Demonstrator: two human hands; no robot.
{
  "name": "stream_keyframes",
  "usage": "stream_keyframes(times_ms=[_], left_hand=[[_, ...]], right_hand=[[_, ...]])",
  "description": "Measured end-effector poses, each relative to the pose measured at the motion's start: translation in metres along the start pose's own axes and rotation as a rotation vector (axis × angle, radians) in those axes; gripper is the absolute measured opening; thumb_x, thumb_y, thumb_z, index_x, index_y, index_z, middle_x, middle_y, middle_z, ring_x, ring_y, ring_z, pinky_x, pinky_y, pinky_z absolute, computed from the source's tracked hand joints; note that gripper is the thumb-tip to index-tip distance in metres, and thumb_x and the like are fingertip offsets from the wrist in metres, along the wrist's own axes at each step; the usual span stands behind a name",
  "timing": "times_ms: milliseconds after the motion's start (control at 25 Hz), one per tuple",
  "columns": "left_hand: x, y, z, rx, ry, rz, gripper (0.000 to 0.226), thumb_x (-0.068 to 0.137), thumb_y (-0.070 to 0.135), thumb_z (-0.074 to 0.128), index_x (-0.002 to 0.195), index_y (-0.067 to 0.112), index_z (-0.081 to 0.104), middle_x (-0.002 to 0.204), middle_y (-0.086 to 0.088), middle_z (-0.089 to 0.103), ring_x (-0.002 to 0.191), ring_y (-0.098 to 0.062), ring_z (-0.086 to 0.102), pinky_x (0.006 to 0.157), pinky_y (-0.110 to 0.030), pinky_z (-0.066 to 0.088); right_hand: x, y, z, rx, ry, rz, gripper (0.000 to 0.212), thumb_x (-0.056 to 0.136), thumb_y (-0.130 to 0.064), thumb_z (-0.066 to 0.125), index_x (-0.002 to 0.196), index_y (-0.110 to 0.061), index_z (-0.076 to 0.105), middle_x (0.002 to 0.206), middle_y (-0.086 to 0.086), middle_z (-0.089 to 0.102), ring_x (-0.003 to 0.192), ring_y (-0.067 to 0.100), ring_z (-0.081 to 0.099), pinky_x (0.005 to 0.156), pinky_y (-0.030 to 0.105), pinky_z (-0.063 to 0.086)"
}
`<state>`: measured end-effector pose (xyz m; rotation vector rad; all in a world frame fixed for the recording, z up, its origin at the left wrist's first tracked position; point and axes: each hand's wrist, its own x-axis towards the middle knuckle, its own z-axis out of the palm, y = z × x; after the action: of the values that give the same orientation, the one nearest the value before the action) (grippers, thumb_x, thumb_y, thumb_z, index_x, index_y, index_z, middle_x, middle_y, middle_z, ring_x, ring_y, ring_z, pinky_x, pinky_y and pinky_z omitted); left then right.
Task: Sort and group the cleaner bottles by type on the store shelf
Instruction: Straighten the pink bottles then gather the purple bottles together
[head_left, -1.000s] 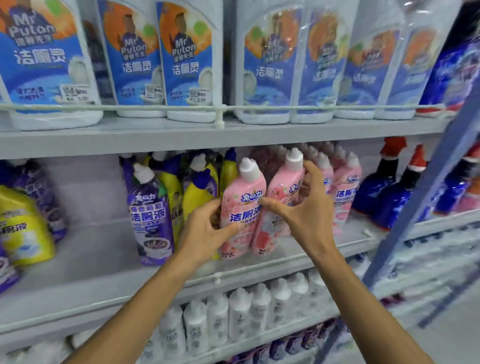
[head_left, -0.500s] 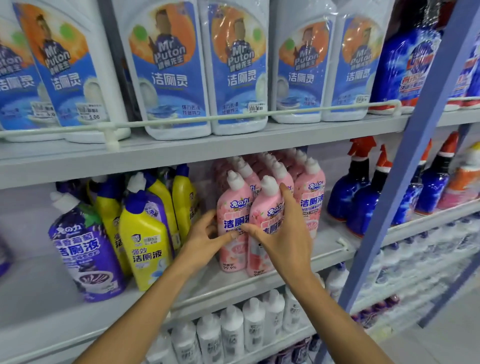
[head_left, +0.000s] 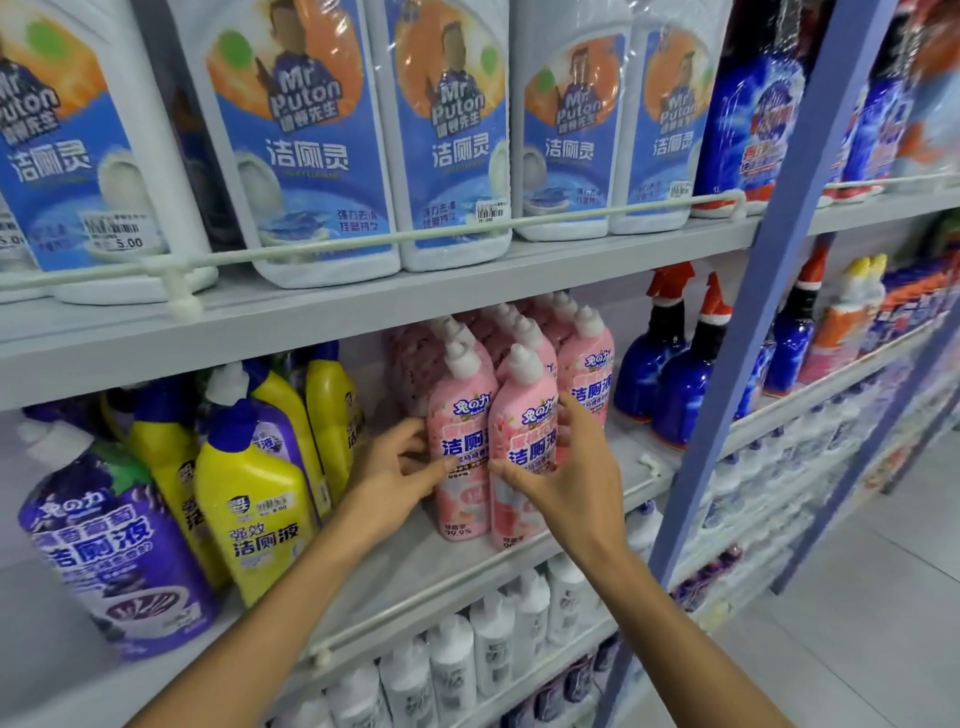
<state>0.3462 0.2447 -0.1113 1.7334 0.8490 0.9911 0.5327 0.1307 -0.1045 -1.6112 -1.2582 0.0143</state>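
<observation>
Two pink cleaner bottles stand upright at the front of the middle shelf (head_left: 395, 577). My left hand (head_left: 397, 470) curls round the left pink bottle (head_left: 460, 415) from its left side. My right hand (head_left: 569, 475) wraps the right pink bottle (head_left: 522, 415) with the thumb across its front label. Several more pink bottles (head_left: 587, 358) stand in rows behind them. To the left are yellow bottles with blue caps (head_left: 254, 499) and a purple bottle (head_left: 104, 540), which leans left.
Large white Mr Puton jugs (head_left: 311, 156) fill the upper shelf behind a rail. Blue spray bottles with red triggers (head_left: 670, 369) stand right of the pink group. A blue upright post (head_left: 743, 312) crosses the right side. White bottles (head_left: 467, 654) line the lower shelf.
The view has shifted, so the shelf contents sit further right in frame. Both hands stayed on the two front pink bottles, which now stand closer together and upright.
</observation>
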Motion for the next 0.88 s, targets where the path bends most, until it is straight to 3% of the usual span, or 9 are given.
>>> stream_keyframes(times_ms=[200,320,520,720,880], left_hand=[[0.007,-0.003,0.012,-0.012,0.001,0.007,0.029,0.084,0.017,0.082,0.1,0.037,0.069,0.095,-0.001,0.074,0.091,-0.036,0.071,0.083,-0.057,0.061],[0.006,-0.002,0.013,-0.007,-0.004,0.02,0.026,0.085,0.015,0.081,0.1,0.031,0.068,0.093,0.003,0.075,0.087,-0.032,0.072,0.079,-0.05,0.063],[0.002,0.001,0.015,0.04,0.024,0.062,0.023,0.086,0.011,0.08,0.104,0.018,0.068,0.089,0.0,0.076,0.075,-0.015,0.071,0.067,-0.026,0.059],[0.0,0.002,0.012,0.038,0.055,0.082,0.025,0.085,0.012,0.08,0.103,0.024,0.067,0.092,0.0,0.075,0.073,-0.006,0.071,0.065,-0.018,0.055],[-0.001,0.004,0.015,0.032,0.076,0.105,0.03,0.085,0.012,0.081,0.097,0.034,0.064,0.087,0.004,0.075,0.073,-0.007,0.071,0.065,-0.018,0.056]], right_hand=[[-0.003,-0.002,-0.005,-0.1,0.06,0.042,0.102,0.064,-0.071,0.081,0.146,-0.035,0.034,0.139,-0.015,0.052,0.121,0.012,0.059,0.087,0.043,0.058],[-0.004,-0.002,-0.005,-0.134,0.057,0.049,0.101,0.064,-0.074,0.078,0.145,-0.032,0.036,0.138,-0.014,0.052,0.123,0.012,0.058,0.089,0.044,0.057],[-0.004,-0.004,-0.005,-0.169,0.052,0.048,0.101,0.064,-0.077,0.076,0.145,-0.031,0.037,0.136,-0.011,0.053,0.12,0.013,0.061,0.087,0.042,0.058],[-0.007,-0.01,-0.001,-0.173,0.057,0.053,0.098,0.063,-0.08,0.074,0.142,-0.034,0.038,0.132,-0.015,0.054,0.116,0.011,0.062,0.082,0.038,0.057],[-0.012,-0.014,0.005,-0.205,0.075,0.062,0.1,0.062,-0.081,0.073,0.143,-0.032,0.038,0.131,-0.011,0.054,0.119,0.014,0.06,0.081,0.039,0.056]])
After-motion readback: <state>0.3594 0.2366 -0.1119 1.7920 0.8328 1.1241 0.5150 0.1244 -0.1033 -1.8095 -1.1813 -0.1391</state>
